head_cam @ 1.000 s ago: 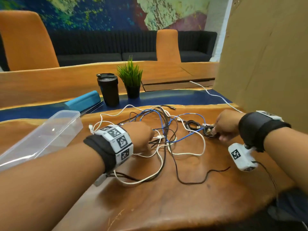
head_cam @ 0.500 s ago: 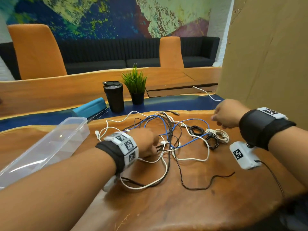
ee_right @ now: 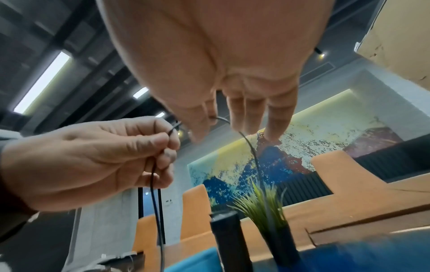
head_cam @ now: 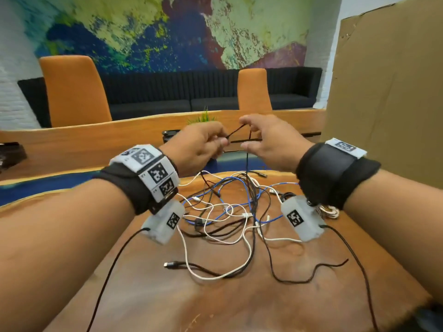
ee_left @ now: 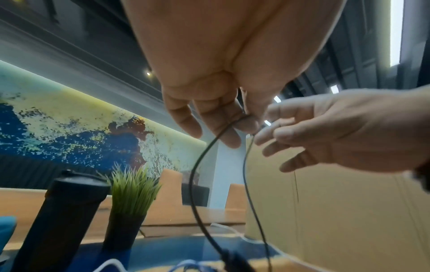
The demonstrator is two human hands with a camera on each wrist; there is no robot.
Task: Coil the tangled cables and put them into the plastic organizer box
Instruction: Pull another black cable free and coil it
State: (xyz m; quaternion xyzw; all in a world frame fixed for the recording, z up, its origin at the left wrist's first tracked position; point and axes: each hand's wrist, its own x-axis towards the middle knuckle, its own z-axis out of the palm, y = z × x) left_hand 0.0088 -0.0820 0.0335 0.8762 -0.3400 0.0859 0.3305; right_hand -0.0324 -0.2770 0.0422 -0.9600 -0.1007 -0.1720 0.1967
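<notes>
While both hands hold the black cable (head_cam: 236, 131) above the tangle (head_cam: 230, 212) mid-surface, left hand (head_cam: 199, 144) curled round it, right hand (head_cam: 271, 142) pinching, draw it free slowly before coiling; organizer box unseen.

No readable words or numbers appear; only black-and-white square marker codes on the wristbands (head_cam: 153, 171) and wrist cameras (head_cam: 300, 218).

hands (head_cam: 236, 144): 2 | orange chairs (head_cam: 74, 92): 2 | potted plant (ee_left: 130, 198): 1 | black cup (ee_left: 58, 217): 1 | tangled cables (head_cam: 230, 212): several, count unclear | table (head_cam: 239, 307): 1
</notes>
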